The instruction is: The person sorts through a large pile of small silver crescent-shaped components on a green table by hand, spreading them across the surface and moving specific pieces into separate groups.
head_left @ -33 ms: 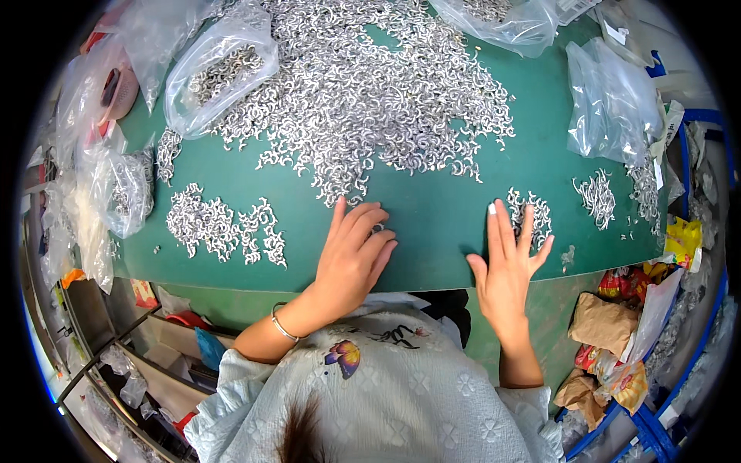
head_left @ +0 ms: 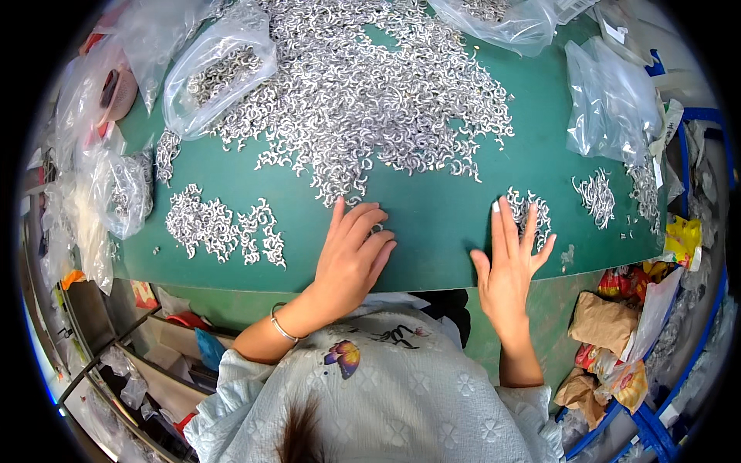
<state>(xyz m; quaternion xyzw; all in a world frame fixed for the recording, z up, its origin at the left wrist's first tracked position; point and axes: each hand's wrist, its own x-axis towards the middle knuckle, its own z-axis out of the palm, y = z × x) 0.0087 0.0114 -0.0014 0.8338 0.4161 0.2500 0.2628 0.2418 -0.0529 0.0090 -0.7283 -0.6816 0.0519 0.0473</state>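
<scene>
Heaps of small curved silver metal pieces point(head_left: 386, 100) cover much of the green table. My left hand point(head_left: 347, 243), with a bangle at the wrist, is palm down at the near edge of the big heap. Its fingers are bent and close together, and a bit of silver metal peeks out between them; the fingertips are partly hidden. My right hand point(head_left: 509, 262) lies with fingers spread over the near left side of a smaller pile of the same pieces point(head_left: 543, 224), and holds nothing that I can see.
Another small pile point(head_left: 224, 228) lies at the left, and one more point(head_left: 594, 199) at the right. Clear plastic bags point(head_left: 220, 81) with pieces inside stand along the back and left. Flat clear bags point(head_left: 610, 100) lie at the right. Brown paper packaging point(head_left: 606, 324) sits below the right edge.
My right hand has shifted very slightly to the right and away from me. My left hand and the piles look nearly the same.
</scene>
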